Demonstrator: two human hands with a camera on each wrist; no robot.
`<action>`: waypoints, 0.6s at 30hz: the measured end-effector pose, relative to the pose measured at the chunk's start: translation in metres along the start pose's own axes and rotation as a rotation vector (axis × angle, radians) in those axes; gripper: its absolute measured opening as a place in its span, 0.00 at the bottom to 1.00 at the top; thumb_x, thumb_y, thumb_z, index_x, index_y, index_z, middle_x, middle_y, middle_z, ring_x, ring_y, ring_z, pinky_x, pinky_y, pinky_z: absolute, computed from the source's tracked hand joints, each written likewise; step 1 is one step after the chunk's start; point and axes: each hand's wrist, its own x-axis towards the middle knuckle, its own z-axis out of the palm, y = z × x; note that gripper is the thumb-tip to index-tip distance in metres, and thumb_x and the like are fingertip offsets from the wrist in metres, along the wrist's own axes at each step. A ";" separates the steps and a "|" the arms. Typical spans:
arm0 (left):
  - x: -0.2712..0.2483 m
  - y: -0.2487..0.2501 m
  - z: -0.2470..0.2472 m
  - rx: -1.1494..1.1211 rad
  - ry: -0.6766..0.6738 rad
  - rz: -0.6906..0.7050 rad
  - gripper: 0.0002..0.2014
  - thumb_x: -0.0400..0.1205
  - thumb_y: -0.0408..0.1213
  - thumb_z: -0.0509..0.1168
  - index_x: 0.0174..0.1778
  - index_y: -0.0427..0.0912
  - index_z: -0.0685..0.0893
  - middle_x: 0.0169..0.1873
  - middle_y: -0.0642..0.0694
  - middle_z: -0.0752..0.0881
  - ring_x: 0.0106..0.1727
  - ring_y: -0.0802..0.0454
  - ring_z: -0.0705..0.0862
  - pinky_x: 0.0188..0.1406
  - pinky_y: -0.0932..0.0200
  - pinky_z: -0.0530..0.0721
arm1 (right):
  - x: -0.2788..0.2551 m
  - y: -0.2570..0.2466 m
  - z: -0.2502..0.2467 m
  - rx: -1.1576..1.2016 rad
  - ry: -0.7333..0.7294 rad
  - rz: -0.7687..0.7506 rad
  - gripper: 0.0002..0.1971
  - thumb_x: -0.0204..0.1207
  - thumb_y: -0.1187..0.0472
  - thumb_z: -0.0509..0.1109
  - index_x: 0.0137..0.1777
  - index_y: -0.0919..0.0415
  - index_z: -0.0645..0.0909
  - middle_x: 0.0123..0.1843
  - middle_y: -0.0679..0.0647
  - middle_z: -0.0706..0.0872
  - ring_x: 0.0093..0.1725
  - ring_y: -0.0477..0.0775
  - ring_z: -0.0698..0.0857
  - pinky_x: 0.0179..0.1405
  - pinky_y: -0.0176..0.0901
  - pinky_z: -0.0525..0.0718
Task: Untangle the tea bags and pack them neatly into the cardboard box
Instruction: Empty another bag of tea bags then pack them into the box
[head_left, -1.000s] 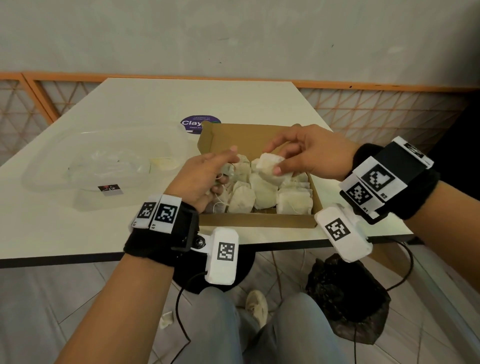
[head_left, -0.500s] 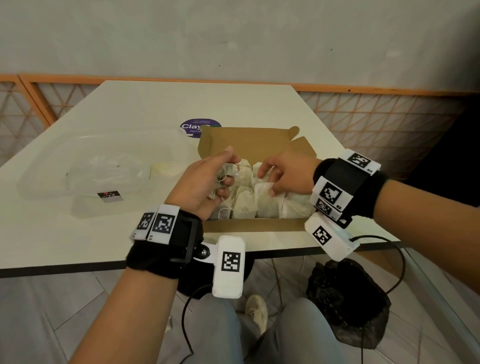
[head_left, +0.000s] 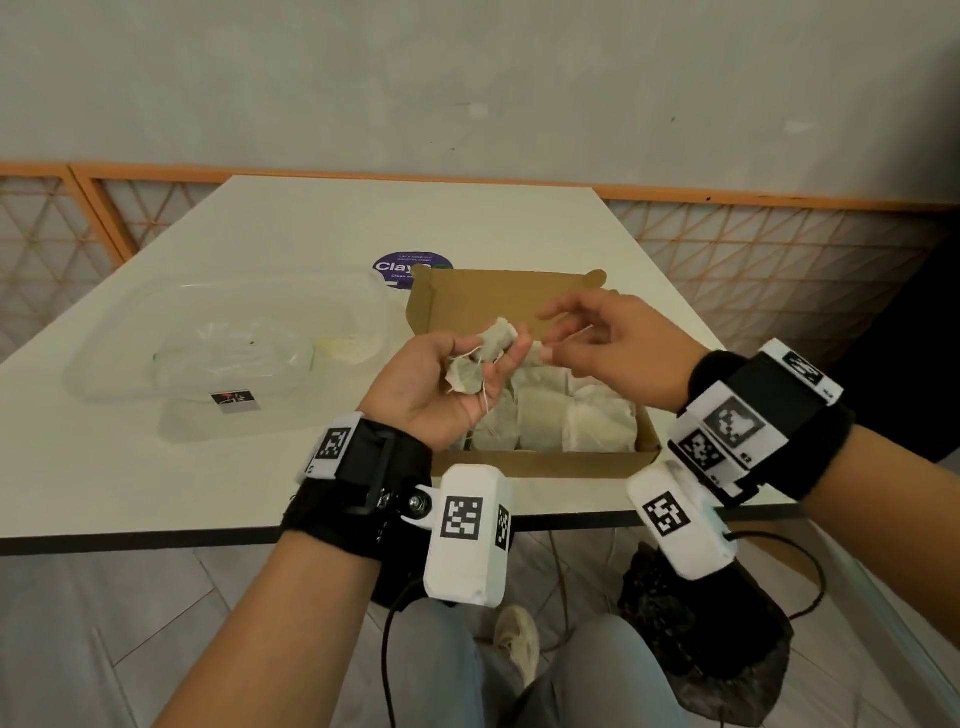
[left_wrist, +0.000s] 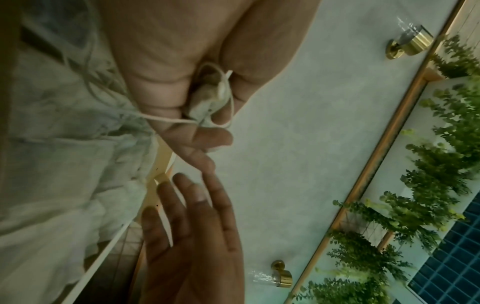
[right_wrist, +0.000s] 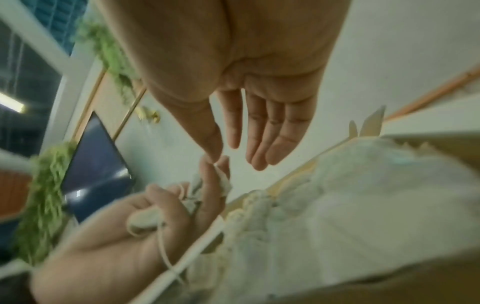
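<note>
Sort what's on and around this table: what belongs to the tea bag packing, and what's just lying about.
Job: tangled tea bags held in the left hand; right hand, open beside them; cardboard box; packed tea bags.

Lying about: clear plastic container; purple sticker; black bag on the floor.

hands (head_left: 426, 384): 2 | open brown cardboard box (head_left: 540, 462): 1 | clear plastic tray (head_left: 104, 358): 1 | round purple sticker (head_left: 400, 266): 1 | white paper tea bags held (head_left: 498, 338): 2 | tea bags in box (head_left: 597, 431): too bunched to count
</note>
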 end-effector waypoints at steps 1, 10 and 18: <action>0.001 -0.001 0.002 0.024 -0.005 -0.012 0.12 0.84 0.29 0.52 0.56 0.31 0.79 0.47 0.34 0.88 0.39 0.45 0.90 0.20 0.69 0.79 | -0.001 -0.003 0.001 0.129 -0.011 0.030 0.17 0.73 0.61 0.73 0.61 0.56 0.77 0.54 0.59 0.86 0.50 0.54 0.85 0.53 0.46 0.83; 0.016 -0.022 0.010 0.046 -0.071 0.110 0.17 0.86 0.38 0.57 0.72 0.44 0.75 0.43 0.49 0.86 0.31 0.61 0.87 0.10 0.73 0.66 | -0.003 -0.006 0.013 0.581 -0.100 0.227 0.11 0.71 0.47 0.73 0.42 0.54 0.81 0.41 0.48 0.86 0.42 0.45 0.85 0.40 0.36 0.76; 0.012 -0.026 0.016 0.426 0.077 0.217 0.04 0.80 0.44 0.68 0.47 0.49 0.83 0.40 0.53 0.80 0.19 0.63 0.70 0.11 0.74 0.58 | 0.006 -0.004 -0.007 0.415 0.168 0.122 0.04 0.71 0.64 0.75 0.39 0.56 0.82 0.34 0.51 0.83 0.31 0.44 0.80 0.34 0.34 0.79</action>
